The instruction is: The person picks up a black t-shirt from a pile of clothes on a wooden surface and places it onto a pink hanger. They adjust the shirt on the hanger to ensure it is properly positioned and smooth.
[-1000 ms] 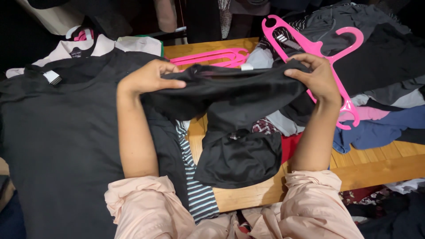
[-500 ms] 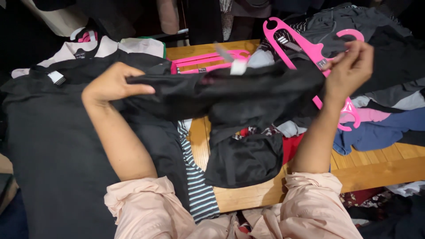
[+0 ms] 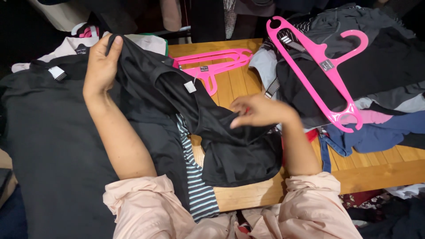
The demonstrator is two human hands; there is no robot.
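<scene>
My left hand [image 3: 101, 66] grips one end of a black garment [image 3: 208, 119] and holds it up at the far left, over a stack of dark folded clothes [image 3: 48, 141]. My right hand [image 3: 259, 110] pinches the same garment near the middle of the wooden table [image 3: 376, 170]. The garment stretches slantwise between both hands, with a small white label showing, and its lower part droops onto the table. Both forearms come out of rolled-up pale pink sleeves.
A large pink hanger [image 3: 321, 66] lies on a heap of grey, black and blue clothes [image 3: 385, 88] at the right. More pink hangers [image 3: 212, 64] lie on the table's far side. A striped garment [image 3: 197, 186] hangs at the near edge.
My left hand has carried its end of the black garment up and leftward. My right hand has come down from the large pink hanger toward the table's middle, so the garment now slants.
</scene>
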